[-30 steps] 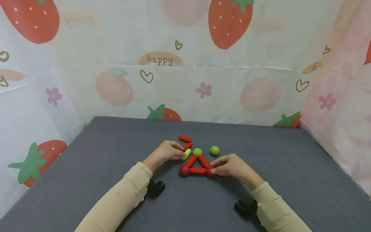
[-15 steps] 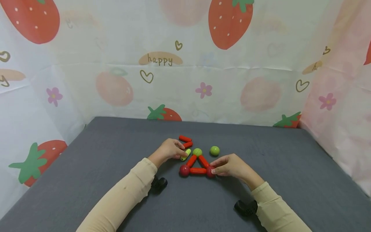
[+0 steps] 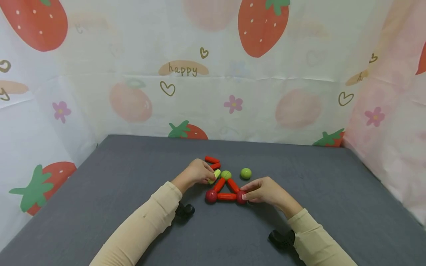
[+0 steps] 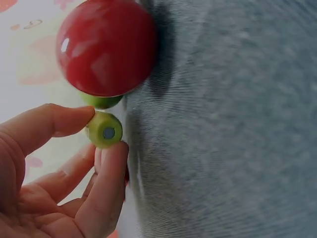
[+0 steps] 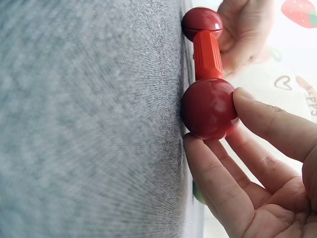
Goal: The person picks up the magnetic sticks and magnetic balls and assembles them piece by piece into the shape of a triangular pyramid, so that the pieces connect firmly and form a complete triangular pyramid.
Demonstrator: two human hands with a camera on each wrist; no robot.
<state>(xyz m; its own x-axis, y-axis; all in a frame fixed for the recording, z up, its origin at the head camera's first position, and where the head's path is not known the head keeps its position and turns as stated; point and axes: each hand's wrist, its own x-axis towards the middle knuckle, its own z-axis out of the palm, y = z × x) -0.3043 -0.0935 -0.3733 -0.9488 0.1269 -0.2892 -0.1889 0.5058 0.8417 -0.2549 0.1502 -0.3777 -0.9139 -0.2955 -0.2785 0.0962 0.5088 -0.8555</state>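
Note:
Between thumb and fingers, my left hand pinches a yellow-green magnetic rod; its end with a grey metal disc faces the left wrist camera. My right hand holds the right red ball at a corner of a flat triangle. Three red rods form its sides, the front one joining that ball to the left red ball. A green ball makes the far corner, close to the rod in my left hand.
Two loose red rods, one farther back and one partly behind my left hand, lie on the grey table. A loose green ball lies right of the triangle's far corner. Printed cloth hangs behind.
My left hand has shifted slightly right and closed on the yellow-green rod, whose near end now looks a little raised. My right hand stays on the red ball.

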